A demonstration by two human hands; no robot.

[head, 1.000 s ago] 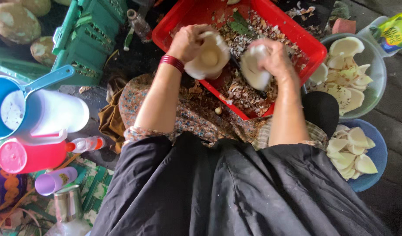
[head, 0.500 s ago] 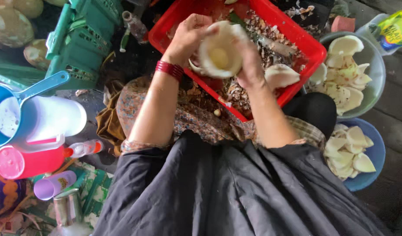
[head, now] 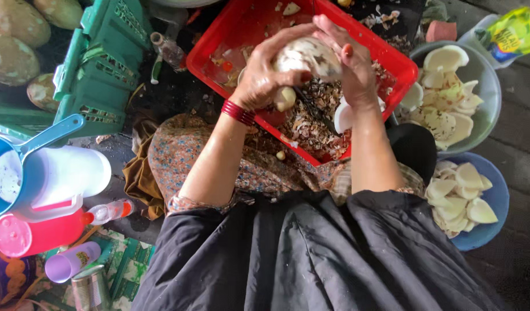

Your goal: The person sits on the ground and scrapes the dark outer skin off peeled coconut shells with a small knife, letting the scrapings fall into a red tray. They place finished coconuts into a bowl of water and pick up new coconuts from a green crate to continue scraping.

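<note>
Over the red tray (head: 392, 55), both hands' grip, left hand (head: 268, 72) and right hand (head: 348, 63), closed around a roundish coconut piece (head: 308, 57), long axis indiscernible.

left grip (head: 264, 78) curled shut, right grip (head: 351, 69) clasping opposite

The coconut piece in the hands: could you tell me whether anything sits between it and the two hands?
Nothing visible does. The left hand and right hand both grip the coconut piece directly, above the red tray.

Bare forearms. Left wrist: stacked red bangles (head: 238, 112). Short floral-patterned sleeves (head: 187, 201) at elbows. Black glossy apron (head: 311, 253) fills lower frame, creased.
</note>
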